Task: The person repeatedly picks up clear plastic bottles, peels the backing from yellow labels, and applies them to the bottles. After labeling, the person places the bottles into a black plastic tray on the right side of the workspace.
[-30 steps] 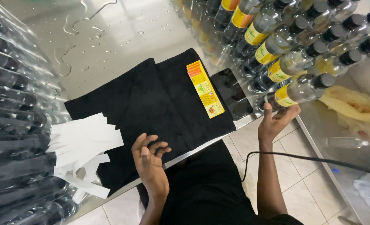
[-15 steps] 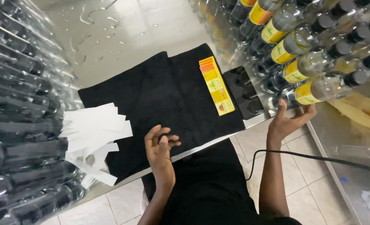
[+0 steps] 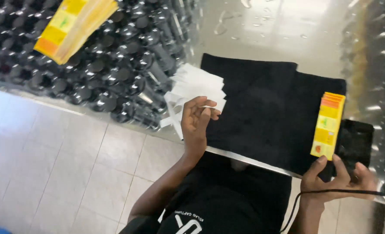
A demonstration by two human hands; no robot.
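Left hand (image 3: pixel 196 121) is hovering over the near left edge of the black cloth (image 3: pixel 262 108), fingers loosely curled and pinching nothing clear; the fingertips are sitting at or just above the pile of white paper strips (image 3: pixel 194 89), can't tell if they are touching. The strips are lying fanned on the cloth's left edge, some hanging over the near rim of the steel table (image 3: pixel 244 26). Right hand (image 3: pixel 337 180) is resting at the table's near right corner, fingers spread and half curled around the near end of a black phone-like slab (image 3: pixel 355 141), thumb just below the stack of yellow-orange labels (image 3: pixel 329 125); whether it is actually gripping the slab is unclear. That label stack is lying on the cloth's right edge, just left of the slab. A black cable (image 3: pixel 331 193) is running across the right wrist. A mass of dark-capped bottles (image 3: pixel 97 65) is filling the far left, with another yellow label bundle (image 3: pixel 73 26) lying on top. The right side is blurred, glinting plastic.
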